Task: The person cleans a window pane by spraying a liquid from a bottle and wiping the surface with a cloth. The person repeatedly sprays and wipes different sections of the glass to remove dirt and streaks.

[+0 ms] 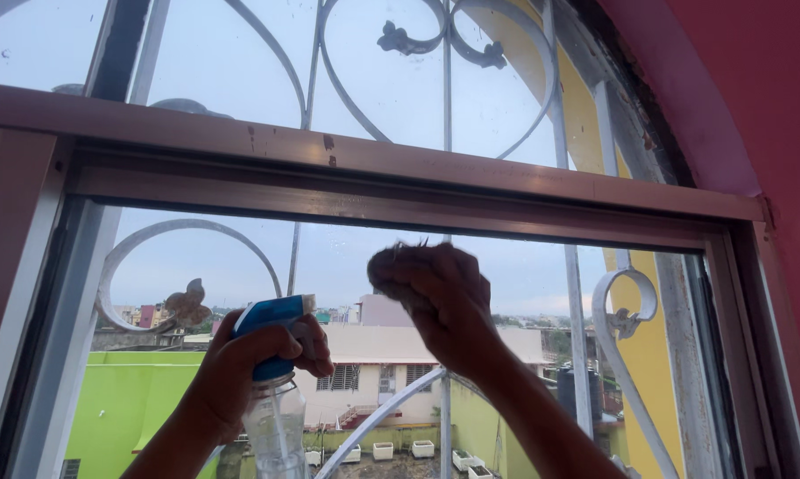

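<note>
Head view: left hand [240, 368] has its fingers clamped on a clear spray bottle [276, 399], probably light and slippery, best held at the neck; right hand [440, 297] presses a soft wad [387, 262] against the window pane [329, 257].

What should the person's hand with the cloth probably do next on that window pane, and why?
Probably sweep the right hand and its wadded cloth sideways along the top of the lower pane. The cloth is pressed high against the glass just under the frame bar, and faint specks show beside it. The left hand holds the spray bottle raised near the glass, so the pane may have just been wetted.
</note>
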